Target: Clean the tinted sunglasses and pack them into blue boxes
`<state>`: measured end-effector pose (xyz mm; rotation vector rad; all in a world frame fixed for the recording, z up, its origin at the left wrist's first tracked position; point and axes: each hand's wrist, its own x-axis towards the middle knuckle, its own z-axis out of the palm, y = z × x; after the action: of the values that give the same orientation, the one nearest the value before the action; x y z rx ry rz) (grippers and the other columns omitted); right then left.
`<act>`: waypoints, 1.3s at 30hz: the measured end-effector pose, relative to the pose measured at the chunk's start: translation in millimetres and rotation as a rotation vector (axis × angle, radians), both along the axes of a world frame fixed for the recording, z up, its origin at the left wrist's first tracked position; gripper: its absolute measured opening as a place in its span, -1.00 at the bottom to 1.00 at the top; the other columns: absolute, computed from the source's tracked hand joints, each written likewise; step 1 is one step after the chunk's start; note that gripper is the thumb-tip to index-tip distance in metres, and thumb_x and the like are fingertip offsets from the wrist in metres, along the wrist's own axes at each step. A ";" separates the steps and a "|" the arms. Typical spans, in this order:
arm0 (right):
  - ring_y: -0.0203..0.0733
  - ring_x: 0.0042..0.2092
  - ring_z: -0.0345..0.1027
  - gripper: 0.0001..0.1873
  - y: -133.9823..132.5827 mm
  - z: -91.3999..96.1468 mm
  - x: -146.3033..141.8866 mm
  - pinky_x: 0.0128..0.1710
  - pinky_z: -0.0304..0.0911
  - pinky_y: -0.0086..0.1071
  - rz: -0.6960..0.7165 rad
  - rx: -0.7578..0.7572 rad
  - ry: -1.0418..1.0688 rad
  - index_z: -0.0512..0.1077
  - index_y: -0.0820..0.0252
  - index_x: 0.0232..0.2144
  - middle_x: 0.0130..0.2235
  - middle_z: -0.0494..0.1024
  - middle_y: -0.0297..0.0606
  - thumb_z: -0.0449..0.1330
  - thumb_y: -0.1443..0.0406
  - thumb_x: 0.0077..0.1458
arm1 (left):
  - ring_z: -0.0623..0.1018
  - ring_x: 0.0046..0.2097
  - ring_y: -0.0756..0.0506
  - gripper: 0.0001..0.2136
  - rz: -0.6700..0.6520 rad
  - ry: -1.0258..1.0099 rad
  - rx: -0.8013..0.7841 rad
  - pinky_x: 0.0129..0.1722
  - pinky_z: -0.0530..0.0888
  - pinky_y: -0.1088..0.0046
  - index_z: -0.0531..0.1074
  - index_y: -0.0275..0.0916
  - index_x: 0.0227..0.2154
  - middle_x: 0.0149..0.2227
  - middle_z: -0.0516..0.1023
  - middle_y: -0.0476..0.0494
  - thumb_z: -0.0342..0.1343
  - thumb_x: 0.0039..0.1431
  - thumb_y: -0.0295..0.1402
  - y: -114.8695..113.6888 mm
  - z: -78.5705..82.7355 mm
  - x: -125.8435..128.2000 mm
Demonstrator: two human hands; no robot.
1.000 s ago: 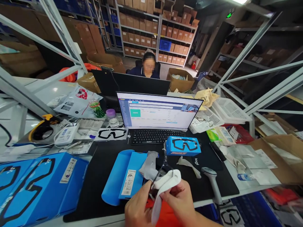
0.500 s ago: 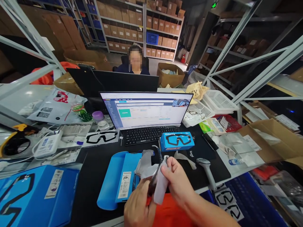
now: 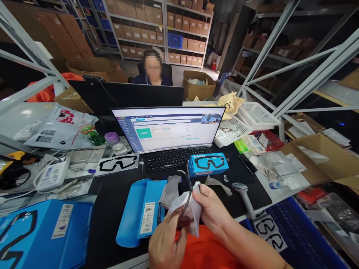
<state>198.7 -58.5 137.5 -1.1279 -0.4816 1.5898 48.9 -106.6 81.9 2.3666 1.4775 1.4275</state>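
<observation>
Here, the glasses (image 3: pixel 184 221) point a long temple (image 3: pixel 190 184) forward, left grip (image 3: pixel 166 241) pinching them, right grip (image 3: pixel 211 205) white cloth (image 3: pixel 196 214).

Recedes to grey metal shelving (image 3: pixel 166 41) stacked with brown cartons (image 3: pixel 131 33), above a grey floor (image 3: pixel 177 74) brighter toward the right; dims into shadowy racks (image 3: pixel 280 58) behind slanting pale metal braces (image 3: pixel 268 45).
</observation>
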 end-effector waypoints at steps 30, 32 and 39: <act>-0.41 -0.55 -0.07 -0.31 -11.1 -2.7 -6.2 -0.55 -0.04 -0.49 -0.098 0.107 -0.062 -0.01 0.09 -0.63 -0.61 0.12 -0.56 0.52 0.13 -0.28 | 0.66 -0.08 -0.18 -0.62 -0.005 -0.099 -0.041 -0.09 0.60 0.34 0.41 -0.24 0.08 -0.13 0.67 -0.23 0.16 0.19 -0.54 -3.8 6.6 2.4; -0.40 -0.53 -0.12 -0.37 -22.9 -10.5 -14.2 -0.55 -0.10 -0.49 -0.132 0.182 -0.251 0.03 0.10 -0.65 -0.62 0.08 -0.56 0.49 0.15 -0.25 | 0.67 -0.18 -0.18 -0.67 0.058 -0.135 -0.013 -0.17 0.61 0.35 0.45 -0.25 0.01 -0.20 0.68 -0.23 0.23 0.17 -0.47 -6.3 0.2 1.7; -0.35 -0.50 0.03 -0.47 -35.6 -22.3 -12.0 -0.53 -0.01 -0.47 0.054 0.313 -0.352 0.13 0.12 -0.65 -0.58 0.24 -0.46 0.48 0.19 -0.22 | 0.66 -0.39 -0.12 -0.76 0.081 -0.201 -0.128 -0.46 0.57 0.50 0.48 -0.29 -0.10 -0.32 0.67 -0.18 0.12 0.27 -0.26 -0.1 8.0 -1.0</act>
<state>186.7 -94.0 115.2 -1.1599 -0.9655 1.3051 47.9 -106.7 89.9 2.0452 1.5753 1.4878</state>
